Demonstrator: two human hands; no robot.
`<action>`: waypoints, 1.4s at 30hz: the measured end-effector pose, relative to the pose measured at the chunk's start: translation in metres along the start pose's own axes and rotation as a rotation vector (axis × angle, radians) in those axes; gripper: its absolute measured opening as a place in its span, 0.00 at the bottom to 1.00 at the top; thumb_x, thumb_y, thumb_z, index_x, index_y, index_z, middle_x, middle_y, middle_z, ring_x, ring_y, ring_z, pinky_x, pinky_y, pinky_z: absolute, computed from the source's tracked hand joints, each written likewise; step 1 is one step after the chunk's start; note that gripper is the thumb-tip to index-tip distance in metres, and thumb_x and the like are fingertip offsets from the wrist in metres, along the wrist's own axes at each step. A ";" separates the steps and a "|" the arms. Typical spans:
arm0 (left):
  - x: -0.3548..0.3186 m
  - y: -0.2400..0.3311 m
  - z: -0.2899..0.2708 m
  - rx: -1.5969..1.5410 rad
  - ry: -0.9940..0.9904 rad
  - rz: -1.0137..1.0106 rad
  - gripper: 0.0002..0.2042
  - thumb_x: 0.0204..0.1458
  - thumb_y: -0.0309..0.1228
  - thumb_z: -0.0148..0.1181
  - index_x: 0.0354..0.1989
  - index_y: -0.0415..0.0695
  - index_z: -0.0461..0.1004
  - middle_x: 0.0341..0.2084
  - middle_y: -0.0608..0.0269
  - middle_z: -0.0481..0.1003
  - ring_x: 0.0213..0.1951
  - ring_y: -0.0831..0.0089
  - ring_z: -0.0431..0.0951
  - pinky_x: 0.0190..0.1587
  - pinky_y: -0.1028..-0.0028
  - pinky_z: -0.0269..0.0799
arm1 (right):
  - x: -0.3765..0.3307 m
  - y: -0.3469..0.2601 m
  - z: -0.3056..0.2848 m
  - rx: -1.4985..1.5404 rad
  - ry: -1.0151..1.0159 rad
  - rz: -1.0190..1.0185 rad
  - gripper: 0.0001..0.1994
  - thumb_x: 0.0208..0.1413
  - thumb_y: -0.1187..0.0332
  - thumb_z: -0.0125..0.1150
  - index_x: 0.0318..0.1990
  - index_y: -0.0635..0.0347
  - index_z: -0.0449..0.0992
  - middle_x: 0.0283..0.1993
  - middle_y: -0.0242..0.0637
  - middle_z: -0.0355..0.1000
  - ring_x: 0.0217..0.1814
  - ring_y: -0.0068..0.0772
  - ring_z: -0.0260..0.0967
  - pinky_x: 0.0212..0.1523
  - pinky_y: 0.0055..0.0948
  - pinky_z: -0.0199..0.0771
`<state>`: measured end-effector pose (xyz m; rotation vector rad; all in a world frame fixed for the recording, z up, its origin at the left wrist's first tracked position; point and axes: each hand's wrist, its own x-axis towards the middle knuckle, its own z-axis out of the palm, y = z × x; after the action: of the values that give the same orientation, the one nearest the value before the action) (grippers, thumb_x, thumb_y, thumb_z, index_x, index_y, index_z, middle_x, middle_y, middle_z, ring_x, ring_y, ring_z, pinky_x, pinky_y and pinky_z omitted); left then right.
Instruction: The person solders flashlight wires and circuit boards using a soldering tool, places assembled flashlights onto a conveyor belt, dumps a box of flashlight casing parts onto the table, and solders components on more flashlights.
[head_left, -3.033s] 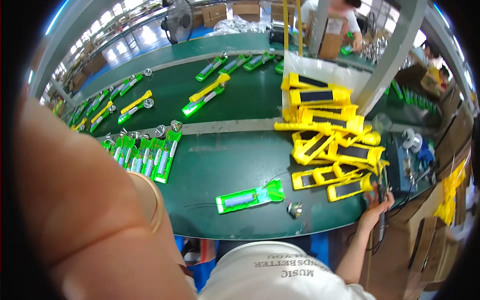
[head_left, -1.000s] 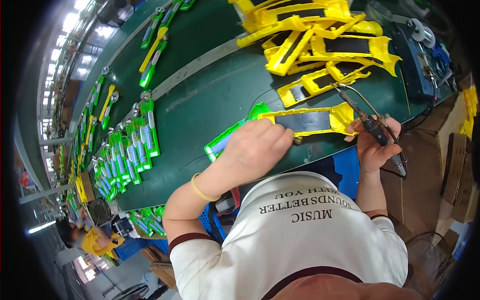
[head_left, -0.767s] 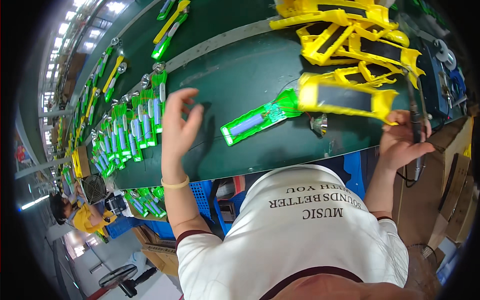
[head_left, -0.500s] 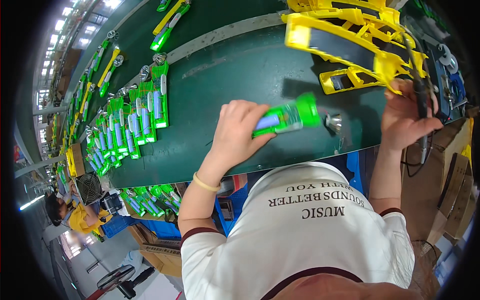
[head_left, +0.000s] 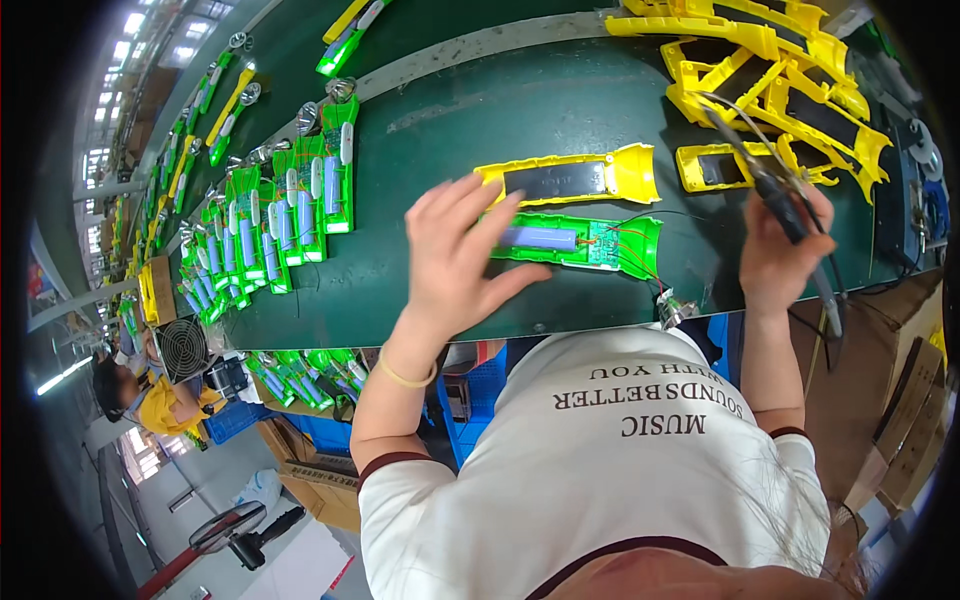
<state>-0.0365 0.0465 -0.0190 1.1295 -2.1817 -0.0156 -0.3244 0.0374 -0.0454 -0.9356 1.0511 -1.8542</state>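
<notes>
Fingers spread, my left hand (head_left: 450,255) rests at the left end of a green flashlight half-shell (head_left: 642,247) lying on the bench. Inside that shell are a blue cylindrical battery (head_left: 540,238), a small circuit board (head_left: 602,243) and red wires. A shiny reflector (head_left: 675,309) hangs off its right end on wires, by the bench's near edge. Just beyond lies a yellow half-shell (head_left: 630,173) with a dark panel, its left end close to my left fingertips. My right hand (head_left: 785,250) is closed round a soldering iron (head_left: 778,203), its tip pointing up and left over the yellow shells.
Several yellow shells (head_left: 745,85) are heaped at the far right. Rows of filled green shells (head_left: 285,215) stand at the left. A fan (head_left: 181,350) and a person in yellow (head_left: 180,405) are farther left. Cardboard boxes (head_left: 905,420) stand at the lower right.
The green shell has been set down from my left hand, which is now open. A yellow shell now lies beside it, away from the heap. My right hand has turned the soldering iron leftward.
</notes>
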 end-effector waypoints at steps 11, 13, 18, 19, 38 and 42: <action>-0.024 0.007 -0.015 0.087 -0.241 -0.285 0.28 0.38 0.42 0.65 0.47 0.38 0.70 0.47 0.51 0.65 0.50 0.56 0.61 0.50 0.61 0.58 | -0.017 0.001 -0.047 0.150 -0.235 0.018 0.31 0.53 0.40 0.45 0.53 0.55 0.59 0.35 0.36 0.66 0.23 0.24 0.56 0.21 0.18 0.53; -0.020 0.003 -0.009 -0.313 -0.087 -0.275 0.23 0.36 0.33 0.67 0.44 0.39 0.73 0.39 0.56 0.71 0.40 0.60 0.69 0.44 0.64 0.64 | -0.018 -0.002 -0.045 0.183 -0.275 0.024 0.28 0.54 0.44 0.49 0.52 0.55 0.59 0.36 0.37 0.67 0.22 0.23 0.58 0.22 0.19 0.55; 0.003 0.033 0.008 -0.172 -0.132 -0.086 0.15 0.36 0.22 0.65 0.37 0.41 0.75 0.19 0.62 0.70 0.25 0.66 0.72 0.29 0.70 0.70 | -0.029 -0.013 -0.033 0.200 -0.218 0.121 0.21 0.50 0.57 0.60 0.43 0.58 0.58 0.34 0.36 0.63 0.22 0.22 0.59 0.21 0.19 0.60; 0.006 0.038 0.017 -0.199 -0.071 -0.103 0.12 0.37 0.21 0.63 0.35 0.42 0.76 0.19 0.63 0.71 0.25 0.66 0.73 0.26 0.72 0.70 | -0.033 -0.015 -0.029 0.211 -0.222 0.151 0.19 0.50 0.59 0.60 0.40 0.58 0.57 0.34 0.36 0.61 0.21 0.22 0.58 0.20 0.19 0.60; 0.021 0.039 0.025 -0.299 -0.266 -0.180 0.06 0.40 0.18 0.61 0.27 0.39 0.73 0.29 0.62 0.65 0.22 0.78 0.64 0.22 0.80 0.62 | -0.047 -0.004 -0.029 0.026 -0.461 0.209 0.13 0.50 0.73 0.56 0.32 0.59 0.55 0.27 0.35 0.62 0.25 0.17 0.53 0.27 0.19 0.57; 0.019 0.038 0.025 -0.306 -0.251 -0.177 0.06 0.40 0.18 0.61 0.27 0.39 0.73 0.29 0.62 0.65 0.21 0.79 0.63 0.21 0.80 0.62 | -0.046 -0.006 -0.025 -0.080 -0.504 0.169 0.12 0.49 0.74 0.57 0.31 0.59 0.56 0.26 0.34 0.63 0.24 0.18 0.52 0.26 0.20 0.56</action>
<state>-0.0858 0.0488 -0.0164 1.1874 -2.1881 -0.5767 -0.3283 0.0876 -0.0595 -1.2378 0.8614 -1.3454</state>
